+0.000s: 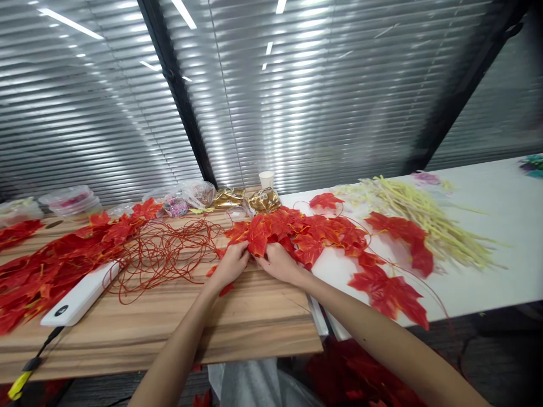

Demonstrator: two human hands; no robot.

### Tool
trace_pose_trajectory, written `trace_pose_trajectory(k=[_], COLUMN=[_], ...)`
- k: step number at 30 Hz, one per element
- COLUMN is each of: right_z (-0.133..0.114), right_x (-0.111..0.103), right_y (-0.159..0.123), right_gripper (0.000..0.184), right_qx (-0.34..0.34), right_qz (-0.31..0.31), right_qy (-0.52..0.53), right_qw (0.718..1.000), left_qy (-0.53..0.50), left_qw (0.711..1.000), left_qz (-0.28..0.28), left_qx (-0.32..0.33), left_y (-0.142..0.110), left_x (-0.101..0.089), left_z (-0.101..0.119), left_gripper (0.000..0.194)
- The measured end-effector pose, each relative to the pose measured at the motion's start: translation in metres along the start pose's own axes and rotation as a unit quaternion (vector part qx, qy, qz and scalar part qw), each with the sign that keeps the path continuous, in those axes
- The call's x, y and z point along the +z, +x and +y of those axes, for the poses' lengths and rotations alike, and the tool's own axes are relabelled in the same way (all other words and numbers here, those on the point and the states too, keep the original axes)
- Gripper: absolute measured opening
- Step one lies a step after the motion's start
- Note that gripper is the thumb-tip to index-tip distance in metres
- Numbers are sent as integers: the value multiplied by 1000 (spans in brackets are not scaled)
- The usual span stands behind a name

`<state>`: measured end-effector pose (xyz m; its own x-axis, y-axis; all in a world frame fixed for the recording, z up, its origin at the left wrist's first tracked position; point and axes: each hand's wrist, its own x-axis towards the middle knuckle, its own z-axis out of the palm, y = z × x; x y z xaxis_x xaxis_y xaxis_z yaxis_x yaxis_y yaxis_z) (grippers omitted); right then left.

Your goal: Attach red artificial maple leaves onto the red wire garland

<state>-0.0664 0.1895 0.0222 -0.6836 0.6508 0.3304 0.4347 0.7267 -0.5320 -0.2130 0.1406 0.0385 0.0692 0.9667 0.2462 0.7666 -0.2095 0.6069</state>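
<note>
My left hand and my right hand are close together at the wooden table's edge, each with its fingers pinched closed. Between them a red artificial maple leaf stands up, its base end gripped at the fingertips. Whether a cord is also in the fingers is hidden. Behind and to the right spreads a garland of red leaves, strung along a thin red cord. Left of my hands lies a loose tangle of the same red cord.
A long heap of red leaves and a white power bank with a cable lie at left. Gold packets, a paper cup and plastic containers line the back. Yellow strips cover part of the white table.
</note>
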Motion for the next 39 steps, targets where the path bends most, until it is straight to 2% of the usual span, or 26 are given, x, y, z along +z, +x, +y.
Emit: trace_pose_trajectory(k=[20, 39], right_z=[0, -4], right_x=[0, -5], right_y=[0, -2], right_gripper=[15, 17], right_qx=[7, 22], right_qz=[-10, -39], right_qy=[31, 11], right_qw=[999, 999], left_qy=[11, 21], left_qw=[1000, 999], left_qz=[-11, -17], left_qx=[5, 26], left_y=[-1, -1], left_x=[0, 1], left_z=[-1, -5], left_gripper=[16, 22])
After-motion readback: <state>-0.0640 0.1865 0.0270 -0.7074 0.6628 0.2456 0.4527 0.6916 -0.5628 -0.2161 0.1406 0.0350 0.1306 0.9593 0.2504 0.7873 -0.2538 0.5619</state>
